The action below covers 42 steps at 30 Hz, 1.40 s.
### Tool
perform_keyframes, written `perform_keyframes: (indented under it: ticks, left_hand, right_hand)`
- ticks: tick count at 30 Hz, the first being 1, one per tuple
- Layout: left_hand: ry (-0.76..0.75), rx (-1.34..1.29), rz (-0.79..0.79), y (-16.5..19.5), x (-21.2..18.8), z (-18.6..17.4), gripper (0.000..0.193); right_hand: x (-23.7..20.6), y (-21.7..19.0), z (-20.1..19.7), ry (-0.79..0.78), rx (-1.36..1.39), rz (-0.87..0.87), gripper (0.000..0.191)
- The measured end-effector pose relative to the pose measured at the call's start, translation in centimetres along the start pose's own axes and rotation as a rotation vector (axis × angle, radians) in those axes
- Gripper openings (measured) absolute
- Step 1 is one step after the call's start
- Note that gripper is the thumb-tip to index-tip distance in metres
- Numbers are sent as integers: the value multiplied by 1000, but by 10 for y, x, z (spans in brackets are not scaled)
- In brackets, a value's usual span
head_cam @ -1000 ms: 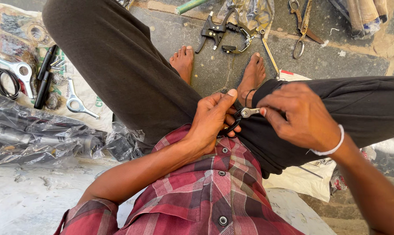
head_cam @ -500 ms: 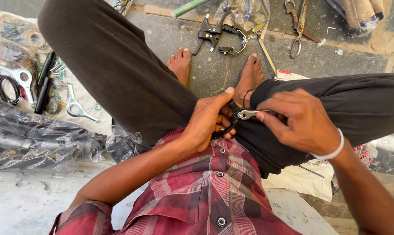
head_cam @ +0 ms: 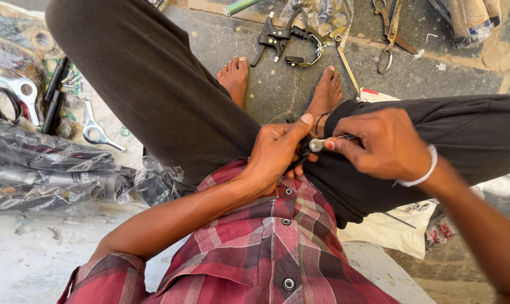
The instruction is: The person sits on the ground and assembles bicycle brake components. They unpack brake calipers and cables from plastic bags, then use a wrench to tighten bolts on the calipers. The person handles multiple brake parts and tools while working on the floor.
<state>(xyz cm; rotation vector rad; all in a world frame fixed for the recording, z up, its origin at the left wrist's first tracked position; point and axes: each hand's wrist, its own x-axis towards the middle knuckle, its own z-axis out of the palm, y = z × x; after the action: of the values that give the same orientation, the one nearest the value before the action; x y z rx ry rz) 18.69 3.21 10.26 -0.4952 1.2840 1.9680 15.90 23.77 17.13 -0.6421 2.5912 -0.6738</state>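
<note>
Hands met over your lap: your right hand (head_cam: pixel 387 146) pinched a small silver fitting (head_cam: pixel 316 145) between thumb and fingertips, its long axis lying roughly three-to-nine, tip toward nine o'clock. Your left hand (head_cam: pixel 277 155) curled shut around a dark cable (head_cam: pixel 296 164), thumb pointing toward one o'clock. Black brake levers (head_cam: pixel 283 42) lay at twelve o'clock.
</note>
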Motion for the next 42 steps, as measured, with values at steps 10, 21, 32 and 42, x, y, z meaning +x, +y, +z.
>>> perform_keyframes:
  ticks: [10,21,32,42]
  left_hand:
    - [19,-49,46,5,-4,1,48]
    - [-94,-8,-47,11,-4,1,49]
    - [-47,-21,-42,-2,-1,-2,49]
    - [-59,-20,20,47,3,0,60]
  right_hand:
    - [-42,-43,80,680,387,252,15]
    - [14,-16,-24,-40,-146,-171,24]
    - [-15,-8,23,201,-38,-35,27]
    - [-18,-38,4,450,-161,30,20]
